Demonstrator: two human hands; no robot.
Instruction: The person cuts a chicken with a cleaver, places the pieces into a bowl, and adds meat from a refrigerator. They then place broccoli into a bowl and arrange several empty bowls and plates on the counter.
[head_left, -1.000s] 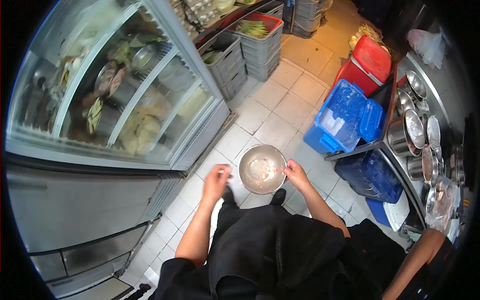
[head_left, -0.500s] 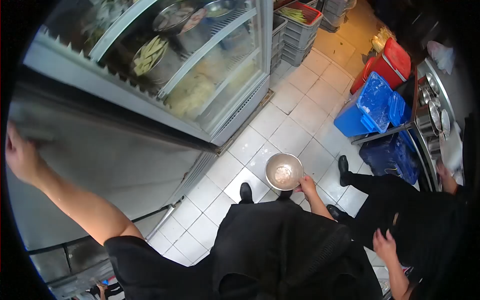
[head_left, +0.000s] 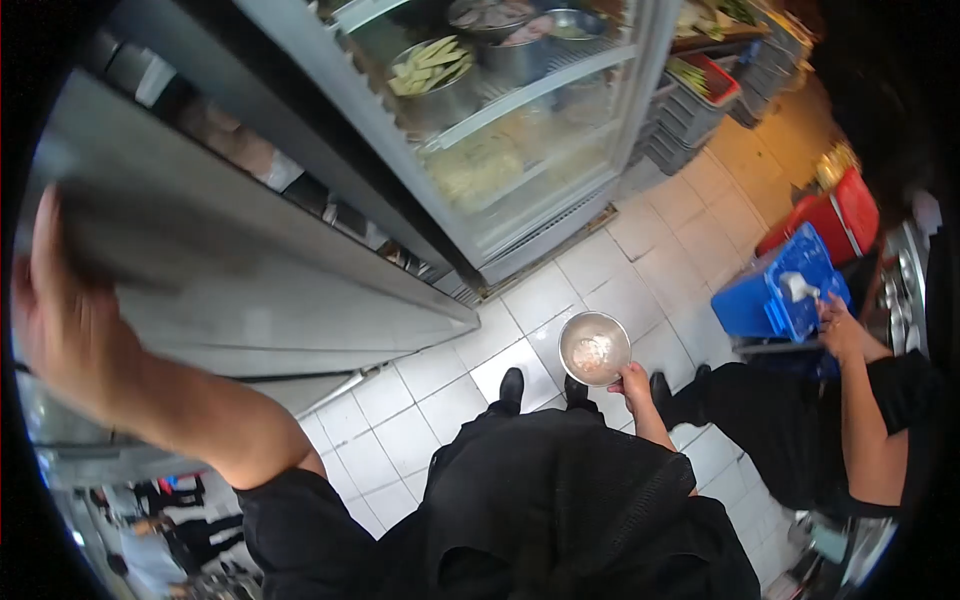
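Metal bowl (head_left: pixel 594 349), 1: clamped at rim by right hand (head_left: pixel 634 384). Left hand (head_left: pixel 65 325): blurred by steel door (head_left: pixel 290 310); grip cannot be told.

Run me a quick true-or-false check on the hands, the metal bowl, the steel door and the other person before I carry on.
1. The right hand grips the metal bowl at its rim. True.
2. The metal bowl is empty. False: pale pink pieces lie in it.
3. The steel door stands ajar. True.
4. The left hand is also on the metal bowl. False: it is out by the steel door.
5. The other person's hand is at the red bin. False: it is at the blue bin.
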